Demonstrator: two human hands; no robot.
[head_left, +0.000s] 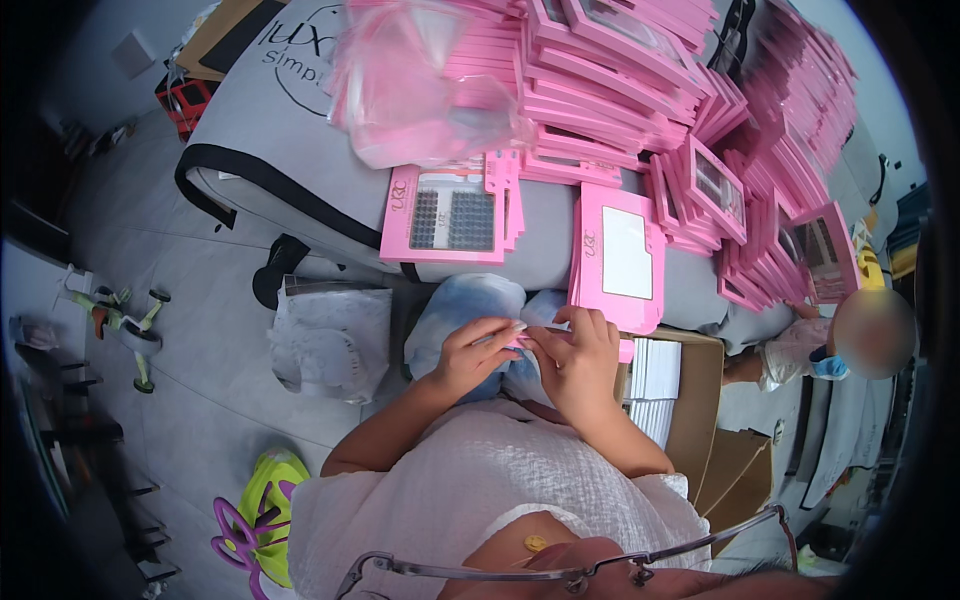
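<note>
My left hand [478, 352] and my right hand [584, 356] meet in front of my body, with fingertips pinched together. Both are closed on a narrow pink card piece [627, 350], which shows between the fingertips and past my right hand. Most of it is hidden by my fingers. Just beyond my right hand lies a small pile of flat pink window cards [590, 272], the top one with a white panel. Left of that pile, a pink lash box [401, 225] shows rows of dark lash clusters behind its window.
Tall stacks of pink boxes [600, 90] and crumpled clear plastic bags [420, 110] cover the grey padded surface [265, 130]. An open cardboard box [692, 400] with white inserts [655, 372] stands at my right. Another person [790, 352] is at the far right.
</note>
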